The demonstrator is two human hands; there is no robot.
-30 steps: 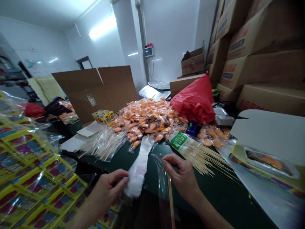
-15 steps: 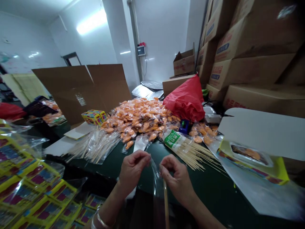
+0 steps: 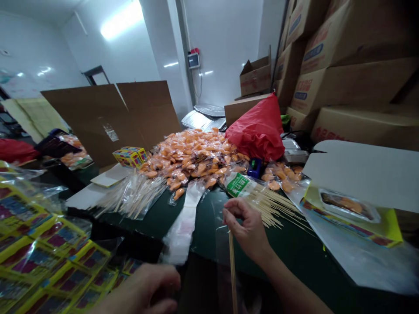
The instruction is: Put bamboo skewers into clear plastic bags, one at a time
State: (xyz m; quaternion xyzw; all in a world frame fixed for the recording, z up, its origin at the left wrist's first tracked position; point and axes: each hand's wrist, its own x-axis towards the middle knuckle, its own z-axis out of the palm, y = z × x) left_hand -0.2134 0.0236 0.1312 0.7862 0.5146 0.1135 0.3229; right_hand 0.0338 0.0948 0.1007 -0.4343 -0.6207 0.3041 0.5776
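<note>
One bamboo skewer [image 3: 232, 272], lengthwise downward

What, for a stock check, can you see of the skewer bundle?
The skewer bundle is a sheaf of thin, pale wooden sticks, gathered at one end in a clear bag with a green-and-white label. Its loose ends fan out rightward. It lies on the dark green table, beside the orange packets, just beyond the right hand.

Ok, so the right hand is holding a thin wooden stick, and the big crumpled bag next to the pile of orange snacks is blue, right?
Not quite: the big crumpled plastic bag next to the pile of orange snacks is red, not blue, as the head view shows. The rest stands: the right hand is holding a thin wooden stick.
</note>
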